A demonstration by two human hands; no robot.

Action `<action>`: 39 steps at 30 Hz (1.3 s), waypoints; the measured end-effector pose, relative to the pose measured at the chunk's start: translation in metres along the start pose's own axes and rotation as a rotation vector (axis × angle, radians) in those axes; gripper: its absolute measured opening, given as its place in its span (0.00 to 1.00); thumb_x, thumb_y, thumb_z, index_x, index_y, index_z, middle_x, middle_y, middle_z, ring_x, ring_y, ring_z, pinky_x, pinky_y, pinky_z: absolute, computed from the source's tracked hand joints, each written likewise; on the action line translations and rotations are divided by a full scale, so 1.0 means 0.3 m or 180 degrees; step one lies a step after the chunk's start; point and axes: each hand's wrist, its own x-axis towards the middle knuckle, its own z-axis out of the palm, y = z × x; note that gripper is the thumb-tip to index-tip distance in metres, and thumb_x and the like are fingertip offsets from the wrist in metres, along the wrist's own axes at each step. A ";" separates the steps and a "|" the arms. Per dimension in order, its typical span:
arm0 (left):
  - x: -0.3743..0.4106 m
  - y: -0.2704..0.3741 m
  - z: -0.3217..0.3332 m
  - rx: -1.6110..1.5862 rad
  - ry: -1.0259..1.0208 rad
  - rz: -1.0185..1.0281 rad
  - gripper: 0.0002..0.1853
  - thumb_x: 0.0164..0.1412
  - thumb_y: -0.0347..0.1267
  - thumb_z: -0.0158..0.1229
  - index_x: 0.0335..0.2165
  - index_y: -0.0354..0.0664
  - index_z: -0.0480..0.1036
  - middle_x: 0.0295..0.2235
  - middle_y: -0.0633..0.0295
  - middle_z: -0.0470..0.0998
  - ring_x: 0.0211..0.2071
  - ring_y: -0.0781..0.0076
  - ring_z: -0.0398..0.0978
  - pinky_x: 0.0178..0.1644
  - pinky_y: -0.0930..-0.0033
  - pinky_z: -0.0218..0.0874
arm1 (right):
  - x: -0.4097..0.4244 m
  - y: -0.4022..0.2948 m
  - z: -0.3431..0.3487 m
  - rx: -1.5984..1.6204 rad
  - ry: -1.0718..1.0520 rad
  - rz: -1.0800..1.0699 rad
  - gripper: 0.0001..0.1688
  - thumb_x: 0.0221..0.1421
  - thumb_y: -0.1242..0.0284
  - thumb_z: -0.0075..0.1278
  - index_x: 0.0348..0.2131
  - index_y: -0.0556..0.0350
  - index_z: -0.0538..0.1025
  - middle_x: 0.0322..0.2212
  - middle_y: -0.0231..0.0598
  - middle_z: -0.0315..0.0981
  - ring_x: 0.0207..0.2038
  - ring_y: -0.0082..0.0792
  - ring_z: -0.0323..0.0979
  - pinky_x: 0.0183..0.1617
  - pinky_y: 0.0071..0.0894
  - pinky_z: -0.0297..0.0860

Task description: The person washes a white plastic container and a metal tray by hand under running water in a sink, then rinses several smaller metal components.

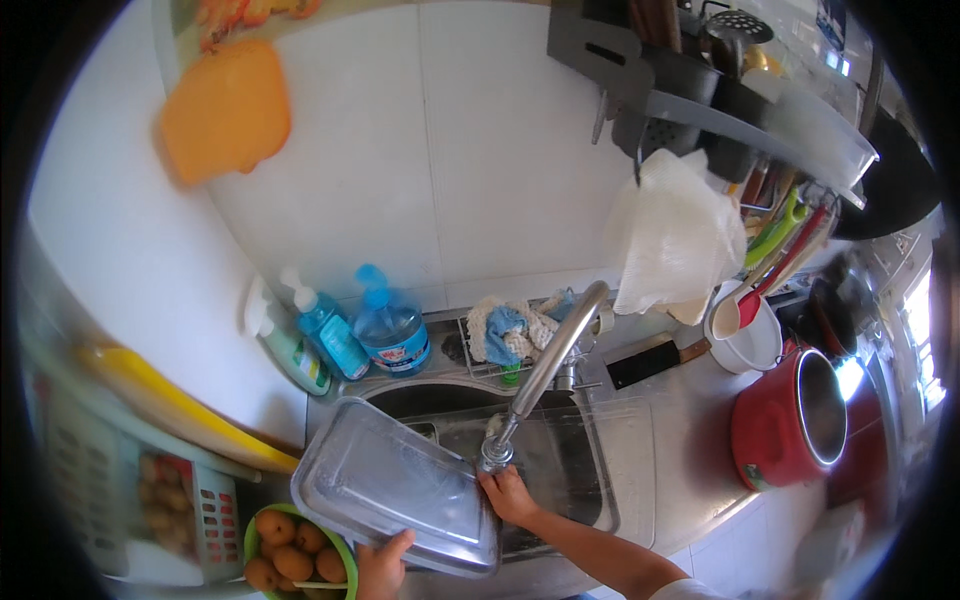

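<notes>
A clear plastic container or lid (405, 487), wet and rectangular, is tilted over the left part of the steel sink (611, 480). Its lower left edge is gripped by my left hand (382, 566), thumb on top. My right hand (510, 495) is at the container's right edge, directly under the spray head of the chrome faucet (559, 349); its fingers are partly hidden, so whether they hold the edge or the spray head is unclear. A clear sheet or tray lies across part of the sink.
Soap bottles (394, 337) and a wire rack with cloths (506, 330) stand behind the sink. A cleaver (645, 364), a white bowl (742, 345) and a red pot (780, 424) are at right. A green bowl of brown round fruit (345, 555) is at lower left. Utensils hang upper right.
</notes>
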 end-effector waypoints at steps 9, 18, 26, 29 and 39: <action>-0.207 0.181 -0.112 0.2497 0.0085 0.0920 0.21 0.48 0.33 0.55 0.43 0.39 0.65 0.40 0.56 0.71 0.41 0.61 0.70 0.43 0.63 0.61 | -0.002 0.065 -0.202 0.1481 0.0525 0.2011 0.19 0.54 0.61 0.45 0.39 0.57 0.69 0.34 0.36 0.68 0.32 0.33 0.67 0.30 0.31 0.65; -0.151 0.292 0.302 0.1937 -0.1614 0.2434 0.19 0.52 0.31 0.50 0.45 0.42 0.66 0.34 0.51 0.75 0.28 0.58 0.74 0.31 0.65 0.64 | -0.095 0.156 -0.629 0.3508 0.1153 0.2065 0.15 0.55 0.63 0.41 0.37 0.55 0.69 0.32 0.41 0.69 0.28 0.34 0.69 0.27 0.34 0.68; -0.040 -0.101 0.602 0.2510 -0.1290 0.2373 0.32 0.49 0.26 0.50 0.55 0.55 0.54 0.43 0.41 0.65 0.44 0.45 0.66 0.46 0.55 0.60 | -0.086 -0.061 -0.833 0.1792 0.1028 0.1638 0.15 0.51 0.66 0.48 0.37 0.55 0.69 0.34 0.35 0.67 0.33 0.28 0.67 0.29 0.29 0.66; -0.005 -0.171 0.671 0.2735 -0.1027 0.2473 0.31 0.50 0.27 0.50 0.54 0.51 0.55 0.43 0.41 0.64 0.46 0.45 0.64 0.46 0.54 0.59 | -0.068 -0.037 -0.750 -0.0773 0.0520 0.0051 0.12 0.48 0.71 0.49 0.34 0.56 0.70 0.35 0.39 0.65 0.36 0.34 0.66 0.34 0.31 0.65; 0.082 -0.251 0.655 0.1758 -0.1278 0.2106 0.23 0.49 0.32 0.54 0.45 0.36 0.62 0.44 0.41 0.62 0.45 0.46 0.61 0.47 0.58 0.57 | 0.071 -0.213 -0.308 -0.3764 -0.1919 -0.0391 0.16 0.46 0.62 0.47 0.31 0.53 0.74 0.31 0.45 0.70 0.36 0.48 0.68 0.36 0.44 0.67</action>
